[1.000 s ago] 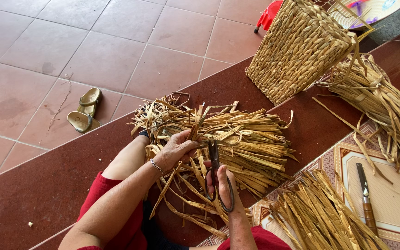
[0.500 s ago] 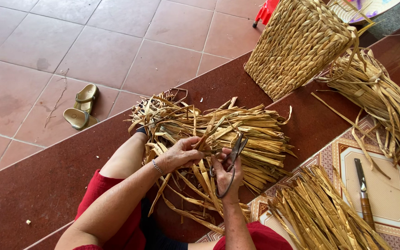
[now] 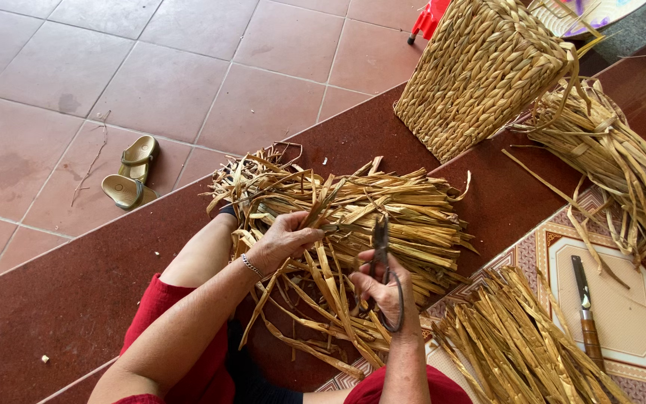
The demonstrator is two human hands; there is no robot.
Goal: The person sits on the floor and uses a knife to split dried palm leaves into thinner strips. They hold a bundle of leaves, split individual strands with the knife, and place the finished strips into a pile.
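Observation:
A loose heap of dried straw-coloured plant strips (image 3: 383, 209) lies across my lap and the dark red step. My left hand (image 3: 284, 238), with a bracelet on the wrist, pinches a few strips near the middle of the heap. My right hand (image 3: 383, 288) grips a pair of dark metal scissors (image 3: 381, 254) with the blades pointing up into the strips just right of my left fingers. My legs in red cloth sit below.
A woven basket (image 3: 480, 71) stands at the upper right. Another bundle of dried strips (image 3: 607, 157) lies right of it and a third (image 3: 517, 344) at the lower right. A knife (image 3: 585, 307) rests on the patterned tile. Two sandals (image 3: 132, 172) sit on the floor at left.
My right hand has swung the scissors from lying low by my lap to pointing up at the strips. My left hand shifted its hold on the strips slightly.

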